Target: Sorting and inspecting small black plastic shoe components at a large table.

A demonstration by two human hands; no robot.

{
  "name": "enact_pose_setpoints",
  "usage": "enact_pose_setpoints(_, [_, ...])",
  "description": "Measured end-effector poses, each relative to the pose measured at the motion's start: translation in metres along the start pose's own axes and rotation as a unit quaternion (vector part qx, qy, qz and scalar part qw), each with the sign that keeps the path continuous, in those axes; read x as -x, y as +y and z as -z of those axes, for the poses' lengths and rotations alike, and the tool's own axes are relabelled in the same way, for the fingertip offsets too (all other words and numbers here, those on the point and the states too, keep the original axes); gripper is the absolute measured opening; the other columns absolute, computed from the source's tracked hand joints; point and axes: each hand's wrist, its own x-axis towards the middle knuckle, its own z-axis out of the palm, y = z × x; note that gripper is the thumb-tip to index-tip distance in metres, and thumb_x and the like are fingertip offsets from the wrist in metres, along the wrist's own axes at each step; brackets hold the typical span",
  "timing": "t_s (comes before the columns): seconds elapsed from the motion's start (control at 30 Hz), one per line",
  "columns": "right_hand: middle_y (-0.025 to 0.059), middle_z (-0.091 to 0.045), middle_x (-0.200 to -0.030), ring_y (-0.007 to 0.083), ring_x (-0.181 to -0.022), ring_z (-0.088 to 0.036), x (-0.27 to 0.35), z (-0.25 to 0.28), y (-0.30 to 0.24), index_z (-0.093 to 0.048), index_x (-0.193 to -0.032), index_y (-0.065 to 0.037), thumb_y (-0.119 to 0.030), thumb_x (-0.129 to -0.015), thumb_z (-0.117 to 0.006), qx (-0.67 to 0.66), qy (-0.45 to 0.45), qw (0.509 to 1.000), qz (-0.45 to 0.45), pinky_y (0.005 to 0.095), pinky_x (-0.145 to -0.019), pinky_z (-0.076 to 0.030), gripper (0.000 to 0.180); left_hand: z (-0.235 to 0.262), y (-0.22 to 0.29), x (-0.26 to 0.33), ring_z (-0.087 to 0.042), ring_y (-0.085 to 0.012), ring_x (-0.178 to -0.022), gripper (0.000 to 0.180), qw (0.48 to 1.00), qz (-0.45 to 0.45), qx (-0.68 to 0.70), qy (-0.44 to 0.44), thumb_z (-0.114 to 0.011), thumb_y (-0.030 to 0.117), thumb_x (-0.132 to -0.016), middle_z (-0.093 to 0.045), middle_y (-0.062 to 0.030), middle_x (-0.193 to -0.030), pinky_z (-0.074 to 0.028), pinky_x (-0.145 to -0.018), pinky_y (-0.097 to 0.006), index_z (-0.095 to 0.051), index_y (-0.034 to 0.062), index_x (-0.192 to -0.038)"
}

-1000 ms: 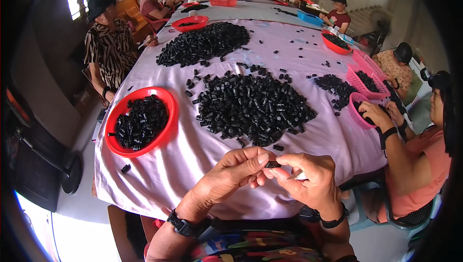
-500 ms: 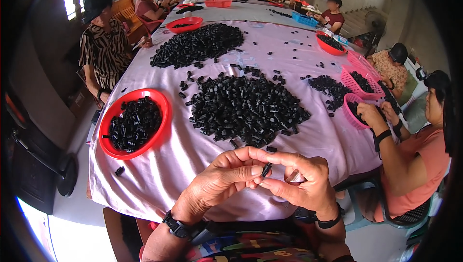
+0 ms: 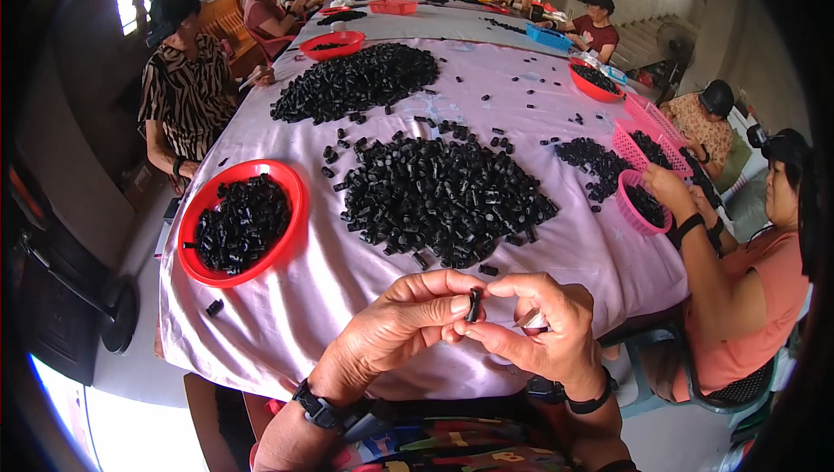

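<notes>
My left hand [image 3: 391, 320] pinches a small black cylindrical plastic piece [image 3: 473, 305] between thumb and fingers, over the table's near edge. The piece stands nearly upright. From the other side, my right hand [image 3: 560, 324] meets it, thumb tip at its lower end and index finger close to its top. Tucked in the right hand's curled fingers is a small pale, flat tool [image 3: 528, 320], mostly hidden. Just beyond my hands spreads a heap of similar black pieces [image 3: 443, 198]. To its left, a round red bowl [image 3: 298, 220] holds many more.
A pink cloth [image 3: 608, 250] covers the long table. Farther off lie another black heap [image 3: 356, 81] and a red bowl [image 3: 347, 38]. At right, a co-worker [image 3: 738, 281] sits close, by pink baskets [image 3: 665, 227]. Other people sit along both sides.
The black piece has turned from slanted to nearly upright between my fingers. My hands stay almost in place. The co-worker at right has raised their hands slightly, away from the round pink basket.
</notes>
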Motion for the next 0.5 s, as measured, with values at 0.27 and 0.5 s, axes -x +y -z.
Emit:
enact_pose_setpoints(0.27, [0.0044,-0.06,-0.06,0.0153,-0.05,-0.061,-0.0034,-0.0061,0.0068,-0.055,-0.074,-0.006,-0.032,-0.064,-0.086,0.112,0.02,0.992,0.05,0.0263,-0.044,-0.045,0.042,-0.004,-0.0006,-0.0008,-0.062,-0.012,-0.088,0.028,1.0,-0.003,0.016,0.017,-0.063,0.008,-0.088,-0.066,-0.0065,-0.101,-0.051,-0.08,-0.025,-0.061,0.0003,-0.114])
enact_pose_setpoints(0.5, [0.0053,-0.062,-0.06,0.0209,-0.052,-0.063,-0.0009,-0.0054,0.009,-0.055,-0.07,-0.006,-0.041,-0.064,-0.084,0.18,-0.015,0.983,0.034,0.0307,-0.048,-0.048,0.046,-0.0081,-0.0013,-0.0014,-0.064,-0.0148,-0.092,0.029,0.999,-0.006,0.03,0.012,-0.065,0.007,-0.086,-0.066,-0.0086,-0.104,-0.053,-0.081,-0.028,-0.061,-0.0017,-0.113])
